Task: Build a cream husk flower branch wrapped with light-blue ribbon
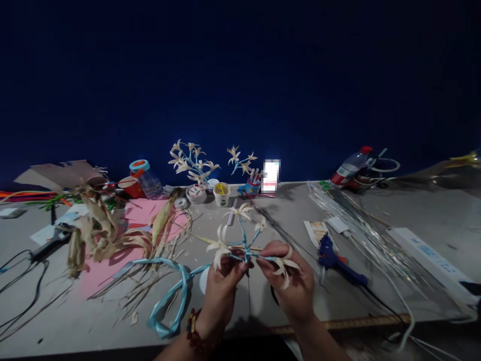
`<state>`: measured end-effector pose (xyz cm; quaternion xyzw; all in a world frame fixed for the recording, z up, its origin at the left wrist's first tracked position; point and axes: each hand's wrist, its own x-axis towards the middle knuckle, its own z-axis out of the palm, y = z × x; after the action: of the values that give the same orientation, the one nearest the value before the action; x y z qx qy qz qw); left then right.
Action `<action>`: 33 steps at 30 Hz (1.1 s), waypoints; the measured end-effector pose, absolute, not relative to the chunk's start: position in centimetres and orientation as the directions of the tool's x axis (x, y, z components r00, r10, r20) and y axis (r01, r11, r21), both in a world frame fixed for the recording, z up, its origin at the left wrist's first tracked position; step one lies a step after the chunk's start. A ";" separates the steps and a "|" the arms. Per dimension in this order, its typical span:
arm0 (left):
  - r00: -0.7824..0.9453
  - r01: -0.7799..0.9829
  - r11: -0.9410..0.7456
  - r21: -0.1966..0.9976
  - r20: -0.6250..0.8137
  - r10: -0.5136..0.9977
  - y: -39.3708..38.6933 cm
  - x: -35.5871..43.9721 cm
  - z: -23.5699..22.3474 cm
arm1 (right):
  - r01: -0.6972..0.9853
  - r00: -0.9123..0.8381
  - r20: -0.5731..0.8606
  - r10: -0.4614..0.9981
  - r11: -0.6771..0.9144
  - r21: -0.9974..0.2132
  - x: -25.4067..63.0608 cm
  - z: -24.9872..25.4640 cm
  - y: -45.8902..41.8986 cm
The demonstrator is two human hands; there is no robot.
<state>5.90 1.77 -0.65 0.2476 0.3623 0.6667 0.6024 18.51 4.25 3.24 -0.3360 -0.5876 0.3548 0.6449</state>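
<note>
Between my two hands is a husk flower branch (pixel 246 240), with cream pointed petals on blue-wrapped stems. My left hand (pixel 223 288) is closed around its lower stem. The fingers of my right hand (pixel 291 281) pinch a side stem, whose flower droops over them. A shiny light-blue ribbon (pixel 176 323) loops over the table beside my left hand and runs toward it; I cannot tell where it ends. Two similar finished-looking sprays stand at the back, a large flower spray (pixel 191 160) and a smaller flower spray (pixel 240 159).
Dried corn husks (pixel 101 225) lie on pink paper (pixel 99 273) at the left. To the right are a blue glue gun (pixel 340 263), bundled wires (pixel 368 240) and a white power strip (pixel 432 263). A tilted bottle (pixel 349 168) and a lit phone screen (pixel 271 175) stand behind.
</note>
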 end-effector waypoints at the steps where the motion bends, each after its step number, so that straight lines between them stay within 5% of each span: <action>1: -0.149 -0.631 -0.013 0.776 -0.105 0.983 1.7 5.9 -0.6 | -0.080 0.069 0.494 0.867 0.499 -0.863 18.5 3.1 4.3; 16: -0.123 -0.679 -0.016 0.734 -0.092 0.988 1.6 6.0 0.1 | -0.248 0.044 0.266 0.963 0.269 -0.931 18.5 1.1 4.8; 33: -0.103 -0.687 -0.015 0.727 -0.076 0.992 1.6 6.0 0.5 | -0.386 -0.003 0.354 0.935 0.326 -0.863 17.8 2.0 5.5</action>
<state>6.04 1.60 0.47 0.2398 0.3181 0.6709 0.6255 17.81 5.48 1.96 -0.2790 -0.4922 0.5092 0.6485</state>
